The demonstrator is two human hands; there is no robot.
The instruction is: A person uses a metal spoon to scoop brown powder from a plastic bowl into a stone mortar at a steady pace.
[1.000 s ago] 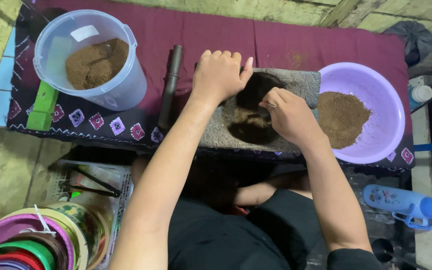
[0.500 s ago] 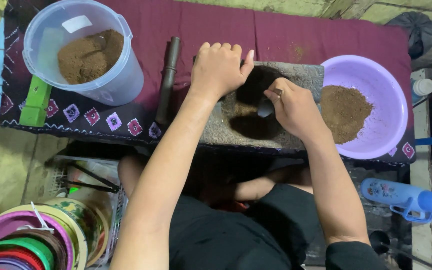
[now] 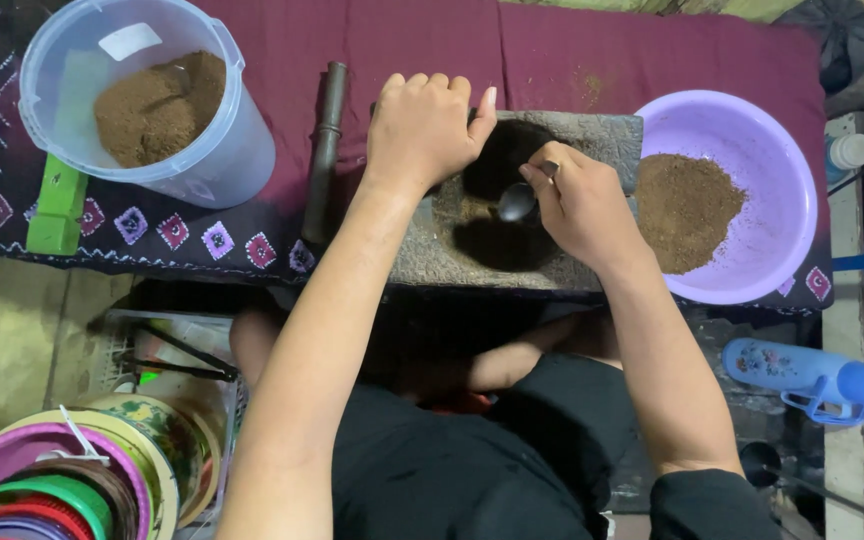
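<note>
A grey grinding stone [image 3: 612, 140] lies on a maroon cloth, with dark brown paste and powder on its top. My right hand [image 3: 584, 205] holds a metal spoon [image 3: 518, 203], its bowl down on the paste at the stone's middle. My left hand [image 3: 425, 128] is curled, resting on the stone's left side next to the dark paste. A dark cylindrical stone roller [image 3: 324, 150] lies just left of that hand. Right of the stone stands a purple bowl [image 3: 772, 150] with brown powder in it.
A clear plastic bucket [image 3: 222, 150] with brown powder stands at the far left on the cloth [image 3: 592, 50], beside a green block [image 3: 57, 205]. A blue flask [image 3: 812, 378] lies at the lower right. Stacked coloured lids [image 3: 62, 480] sit at the lower left.
My right hand has drawn back a little toward me with the spoon, scraping paste on the stone. My left hand stays on the stone's left side.
</note>
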